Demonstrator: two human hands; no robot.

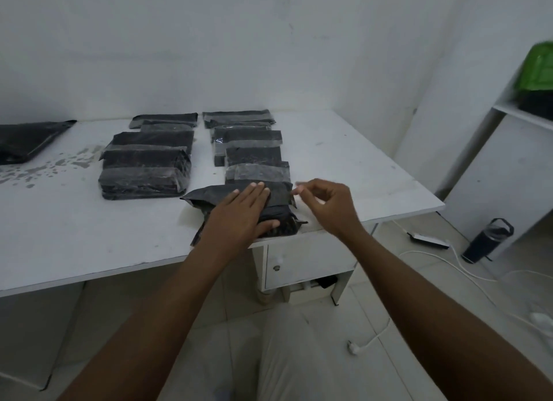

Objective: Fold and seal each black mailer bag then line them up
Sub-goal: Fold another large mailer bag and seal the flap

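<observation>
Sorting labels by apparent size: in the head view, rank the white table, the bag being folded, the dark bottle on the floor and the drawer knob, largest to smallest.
1. white table
2. bag being folded, partly covered
3. dark bottle, farther away, so its true size is unsure
4. drawer knob

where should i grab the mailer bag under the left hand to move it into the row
Probably the right end of the mailer bag, coming from the right: it lies lengthwise at the table's front edge, the left hand presses its middle, and its left end is a thin flap.
</observation>
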